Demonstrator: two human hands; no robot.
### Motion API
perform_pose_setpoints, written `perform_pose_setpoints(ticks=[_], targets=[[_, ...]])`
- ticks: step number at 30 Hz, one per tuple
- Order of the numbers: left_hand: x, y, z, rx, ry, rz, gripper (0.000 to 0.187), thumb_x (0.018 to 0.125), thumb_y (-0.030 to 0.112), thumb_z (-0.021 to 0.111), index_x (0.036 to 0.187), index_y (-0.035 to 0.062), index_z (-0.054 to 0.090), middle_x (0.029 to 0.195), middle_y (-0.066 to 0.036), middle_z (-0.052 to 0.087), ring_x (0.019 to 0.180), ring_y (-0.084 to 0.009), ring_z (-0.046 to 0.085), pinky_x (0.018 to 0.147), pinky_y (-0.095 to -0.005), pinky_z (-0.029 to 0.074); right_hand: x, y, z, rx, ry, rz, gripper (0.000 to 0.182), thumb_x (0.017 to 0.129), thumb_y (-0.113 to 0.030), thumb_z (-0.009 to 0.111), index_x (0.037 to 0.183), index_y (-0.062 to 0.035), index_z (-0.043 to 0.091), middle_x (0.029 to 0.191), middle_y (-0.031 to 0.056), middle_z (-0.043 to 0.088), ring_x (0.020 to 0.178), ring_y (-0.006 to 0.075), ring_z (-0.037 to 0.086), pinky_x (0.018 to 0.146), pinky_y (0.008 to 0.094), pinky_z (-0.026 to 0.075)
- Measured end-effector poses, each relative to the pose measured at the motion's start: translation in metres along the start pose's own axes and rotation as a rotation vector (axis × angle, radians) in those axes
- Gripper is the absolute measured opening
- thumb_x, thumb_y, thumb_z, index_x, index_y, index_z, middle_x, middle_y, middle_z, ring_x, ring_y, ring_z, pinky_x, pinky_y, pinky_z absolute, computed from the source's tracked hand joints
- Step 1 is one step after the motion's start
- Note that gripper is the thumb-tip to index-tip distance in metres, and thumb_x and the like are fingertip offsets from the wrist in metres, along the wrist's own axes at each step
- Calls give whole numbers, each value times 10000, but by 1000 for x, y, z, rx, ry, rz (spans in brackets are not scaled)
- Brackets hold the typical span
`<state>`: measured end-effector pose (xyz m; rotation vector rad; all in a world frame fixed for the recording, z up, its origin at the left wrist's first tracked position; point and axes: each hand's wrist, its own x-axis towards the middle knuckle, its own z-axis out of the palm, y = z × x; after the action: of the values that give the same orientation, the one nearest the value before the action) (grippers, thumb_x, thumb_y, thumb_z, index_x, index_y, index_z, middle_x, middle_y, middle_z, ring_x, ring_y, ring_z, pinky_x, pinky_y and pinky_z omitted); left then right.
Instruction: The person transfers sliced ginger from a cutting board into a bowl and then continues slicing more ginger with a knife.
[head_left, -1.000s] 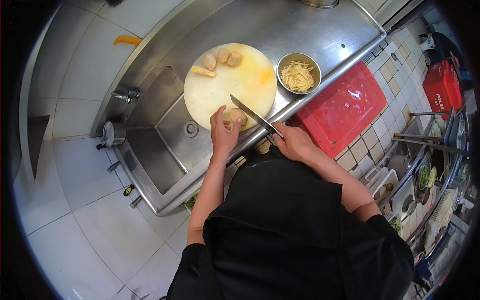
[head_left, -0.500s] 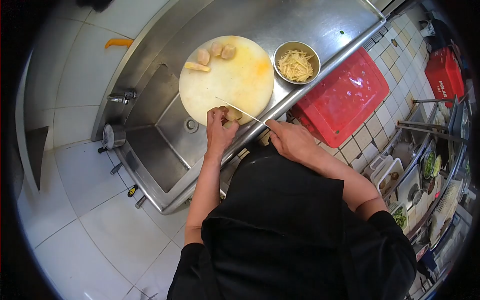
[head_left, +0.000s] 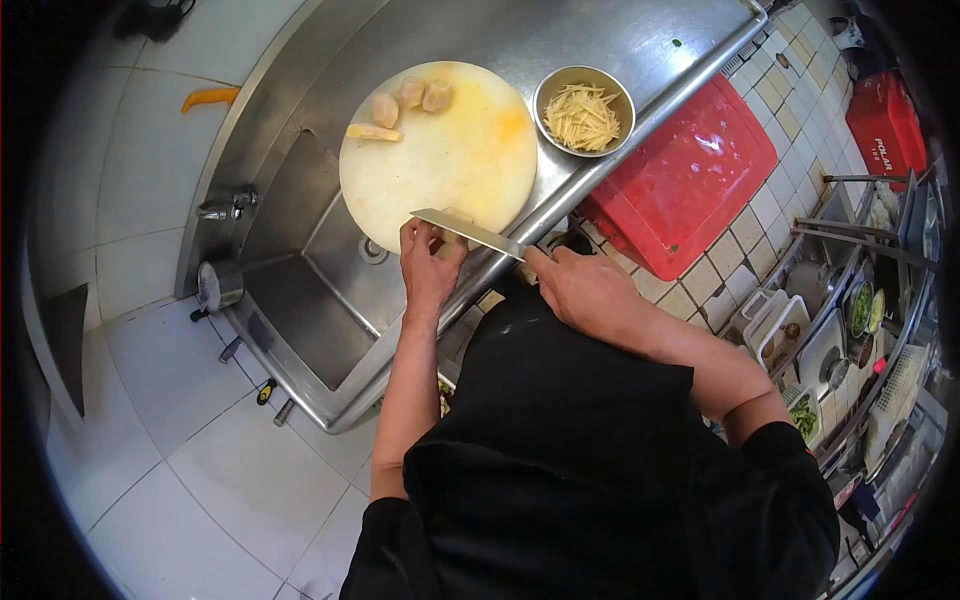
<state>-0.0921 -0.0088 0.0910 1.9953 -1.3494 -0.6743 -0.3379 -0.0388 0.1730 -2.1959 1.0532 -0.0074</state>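
Observation:
My right hand [head_left: 585, 285] is closed round the handle of a kitchen knife [head_left: 470, 231]. Its broad blade points left and lies over the near edge of a round white cutting board [head_left: 450, 165]. Close to the blade, the bent fingers of my left hand [head_left: 430, 270] grip a pale piece of ginger, mostly hidden by the blade and fingers. Several peeled ginger chunks [head_left: 411, 93] and a flat yellowish ginger slice [head_left: 373, 132] lie at the board's far left. Right of the board, a metal bowl [head_left: 627, 125] holds thin ginger strips [head_left: 582, 118].
The board spans part of a stainless steel sink [head_left: 310, 330] and its drainboard [head_left: 480, 35]. A tap [head_left: 226, 207] sticks out from the left wall. Beyond the counter's right edge is a red lid [head_left: 690, 170]. Shelving with food containers [head_left: 778, 328] stands at far right.
The knife blade has tilted so that its broad side shows, and its tip has shifted left and slightly down. My left hand stays at the ginger. The whole view has shifted slightly.

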Motion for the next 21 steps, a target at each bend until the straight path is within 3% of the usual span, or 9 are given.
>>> perform_pose_setpoints(ticks=[7, 15, 21], targets=[[2, -7, 2, -91, -6, -22, 435, 822, 131, 795, 1191, 3, 604, 1149, -111, 504, 998, -252, 656, 902, -360, 584, 9, -3, 1, 6, -58, 39, 241, 974, -177, 557, 1185, -71, 508, 902, 203, 648, 792, 409, 687, 709, 522, 548], [4, -6, -1, -119, -35, -21, 448, 806, 115, 817, 1184, -8, 610, 1146, -98, 492, 1034, -248, 641, 940, -359, 591, 36, 4, 13, 75, -97, -15, 233, 961, -126, 528, 1150, 3, 486, 796, 242, 671, 798, 439, 678, 723, 556, 530], [6, -9, -1, -143, -58, -40, 436, 808, 122, 822, 1170, -6, 615, 1154, -99, 499, 1038, -251, 647, 943, -357, 596, 57, -4, 6, 109, -150, 8, 235, 931, -97, 532, 1137, 8, 495, 840, 266, 677, 830, 447, 679, 738, 561, 527]])
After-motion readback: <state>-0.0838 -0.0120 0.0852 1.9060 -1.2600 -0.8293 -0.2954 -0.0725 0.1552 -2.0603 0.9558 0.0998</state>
